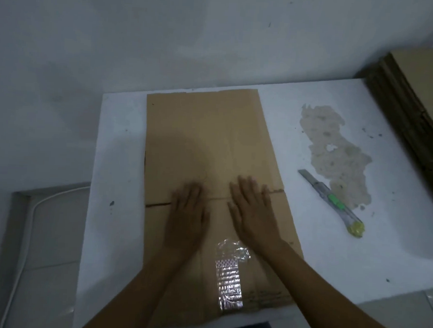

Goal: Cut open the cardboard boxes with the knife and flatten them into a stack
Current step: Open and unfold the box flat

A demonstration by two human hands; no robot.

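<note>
- Head view: a flattened cardboard box (206,143) is seen lying on a white table (120,158), its long axis running from six to twelve o'clock.
- The left hand (186,212) and the right hand (252,211) are laid palm-down, side by side, on the nearer half of the box, across a crease.
- Fingers of both hands are held straight and slightly spread, pointed towards twelve o'clock. Nothing is gripped, and the cardboard lies flat beneath the palms.
- A strip of shiny tape (229,285) is shown on the box at six o'clock from the hands, between the two forearms.
- The knife (331,202) is seen on the bare tabletop at three o'clock from the right hand, apart from it and off the box's edge. Its blade is extended towards ten o'clock and its yellow end is turned towards four o'clock.
- A worn greyish patch (336,150) on the tabletop is pictured just beside the knife, at twelve o'clock from it.
- A stack of flat cardboard (414,99) is seen at two o'clock, at the table's far right edge.
</note>
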